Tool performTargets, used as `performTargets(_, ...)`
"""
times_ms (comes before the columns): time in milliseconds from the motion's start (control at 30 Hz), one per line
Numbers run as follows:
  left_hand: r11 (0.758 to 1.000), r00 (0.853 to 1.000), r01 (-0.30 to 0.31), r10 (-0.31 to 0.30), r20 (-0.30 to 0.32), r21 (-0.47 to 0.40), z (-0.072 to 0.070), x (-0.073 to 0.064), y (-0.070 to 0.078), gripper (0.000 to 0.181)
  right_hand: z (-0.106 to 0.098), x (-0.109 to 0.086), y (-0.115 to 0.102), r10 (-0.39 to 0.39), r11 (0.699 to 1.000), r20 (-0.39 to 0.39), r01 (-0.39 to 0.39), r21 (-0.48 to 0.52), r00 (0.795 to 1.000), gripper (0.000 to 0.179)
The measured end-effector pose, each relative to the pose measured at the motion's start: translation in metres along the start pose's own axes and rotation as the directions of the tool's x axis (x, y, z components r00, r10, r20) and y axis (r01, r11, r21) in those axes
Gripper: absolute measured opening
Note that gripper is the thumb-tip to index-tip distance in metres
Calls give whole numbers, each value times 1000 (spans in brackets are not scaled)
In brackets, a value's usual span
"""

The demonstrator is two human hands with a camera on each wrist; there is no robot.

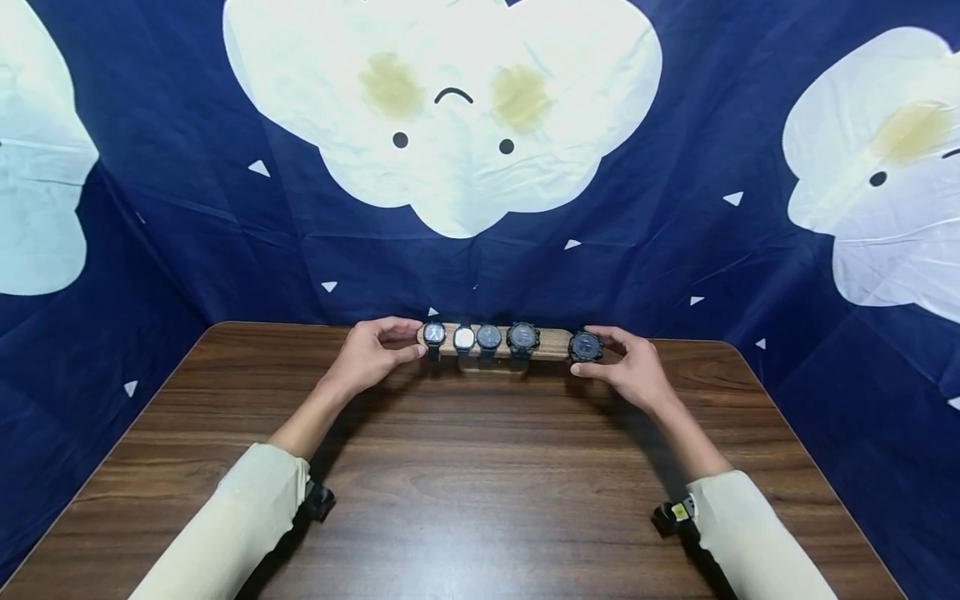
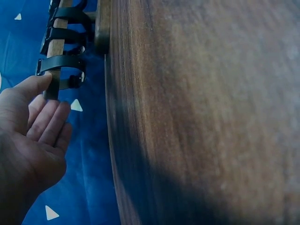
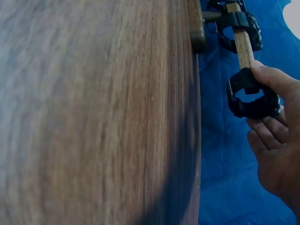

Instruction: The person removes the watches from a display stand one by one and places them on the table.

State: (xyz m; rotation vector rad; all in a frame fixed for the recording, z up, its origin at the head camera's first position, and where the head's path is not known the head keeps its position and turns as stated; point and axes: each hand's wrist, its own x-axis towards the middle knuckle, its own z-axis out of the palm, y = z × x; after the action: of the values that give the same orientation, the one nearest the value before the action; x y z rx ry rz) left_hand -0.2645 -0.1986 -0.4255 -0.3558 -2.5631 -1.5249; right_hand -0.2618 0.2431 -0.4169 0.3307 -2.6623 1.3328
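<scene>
A wooden watch stand (image 1: 553, 344) stands at the far side of the table, its horizontal bar carrying several dark-strapped watches. At the bar's left end my left hand (image 1: 372, 354) pinches the wood, with the thumb on top in the left wrist view, beside a square-faced watch (image 1: 434, 334). My right hand (image 1: 633, 367) holds a chunky black watch (image 1: 586, 346) between thumb and fingers at the right end. In the right wrist view its closed strap (image 3: 241, 77) meets the bar's tip; how far it is on, I cannot tell. Between them sit a white-faced watch (image 1: 464, 337), a round dark watch (image 1: 489, 337) and a large black watch (image 1: 522, 337).
Under the bar, the stand's wooden base (image 1: 491, 365) rests near the back edge of the brown wood-grain table (image 1: 480, 467). A dark blue cloth (image 1: 187, 192) with white clouds and triangles hangs behind and at both sides.
</scene>
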Motion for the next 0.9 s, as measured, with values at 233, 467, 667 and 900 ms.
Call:
performTargets(233,1000,1000,13,-13,3,3,0,1,-1,43,-4,-4,1,17,999,-12,-17,-28,1000,72)
performTargets(467,1000,1000,12,-12,4,-10,-1,2,-1,42,-8,-9,1,20,1000,-3,-20,-21,1000,71)
performTargets(667,1000,1000,5,-5,8,-4,0,2,-1,42,-13,-15,2,32,998,11,-31,-47,999,73)
performTargets(900,1000,1000,16,-16,9,-7,-1,1,1,41,-17,-16,7,45,997,10,-44,-64,999,74)
